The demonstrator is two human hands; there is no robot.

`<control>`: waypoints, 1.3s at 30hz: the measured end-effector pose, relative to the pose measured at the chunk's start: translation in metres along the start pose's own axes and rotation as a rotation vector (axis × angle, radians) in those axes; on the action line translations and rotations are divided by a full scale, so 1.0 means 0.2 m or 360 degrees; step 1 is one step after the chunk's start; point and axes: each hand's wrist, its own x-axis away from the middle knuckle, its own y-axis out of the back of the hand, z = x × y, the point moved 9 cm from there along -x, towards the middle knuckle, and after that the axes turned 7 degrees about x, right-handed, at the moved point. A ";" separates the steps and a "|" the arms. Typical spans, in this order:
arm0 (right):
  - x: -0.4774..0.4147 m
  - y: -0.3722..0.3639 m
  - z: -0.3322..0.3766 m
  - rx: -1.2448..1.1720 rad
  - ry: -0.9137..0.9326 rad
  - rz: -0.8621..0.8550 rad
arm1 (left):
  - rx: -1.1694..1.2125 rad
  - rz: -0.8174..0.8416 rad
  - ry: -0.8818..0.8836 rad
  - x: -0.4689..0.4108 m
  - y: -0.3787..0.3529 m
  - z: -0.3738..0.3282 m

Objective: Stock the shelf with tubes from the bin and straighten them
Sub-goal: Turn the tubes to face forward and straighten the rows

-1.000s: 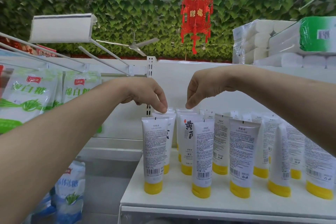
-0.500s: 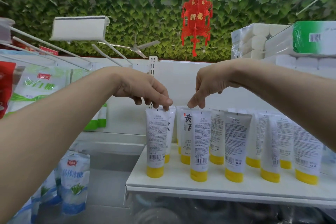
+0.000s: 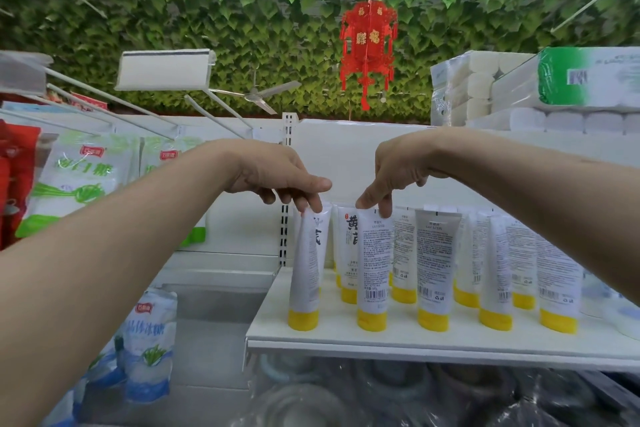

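Straightening at white shelf's (image 3: pixel 415 340) left edge
Left hand (image 3: pixel 277 177) pinched leaning white yellow-capped plastic tube (image 3: pixel 306 267), right hand (image 3: pixel 398 166) apparently its upright neighbour (image 3: pixel 374 267), by stiff crimps; bodies light, squashy.

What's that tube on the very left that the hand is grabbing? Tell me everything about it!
The leftmost tube is a soft-looking white plastic squeeze tube with a yellow cap at the bottom. It stands on that cap at the front left corner of the white shelf, turned nearly edge-on and leaning slightly right at the top. The left hand pinches its flat sealed top. The next tube, pinched by the right hand, stands just right of it.
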 end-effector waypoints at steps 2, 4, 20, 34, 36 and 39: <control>0.00 0.00 0.01 -0.0015 0.0017 -0.0013 | 0.0060 -0.0029 0.0011 0.00 0.00 0.00; 0.00 0.00 0.02 -0.0020 0.0046 -0.0025 | 0.0060 -0.0052 -0.0015 0.01 -0.01 -0.01; -0.01 0.02 0.09 0.0002 0.0178 -0.0280 | -0.0176 -0.0388 -0.0129 -0.04 0.02 -0.02; -0.04 0.03 0.06 -0.0010 0.0185 -0.0327 | -0.0268 -0.0381 -0.0066 -0.07 0.04 0.00; -0.04 0.03 0.06 -0.0013 0.0193 -0.0324 | -0.0284 -0.0388 -0.0052 -0.06 0.05 0.00; -0.04 0.03 0.06 -0.0004 0.0200 -0.0333 | -0.0275 -0.0384 -0.0041 -0.06 0.06 0.02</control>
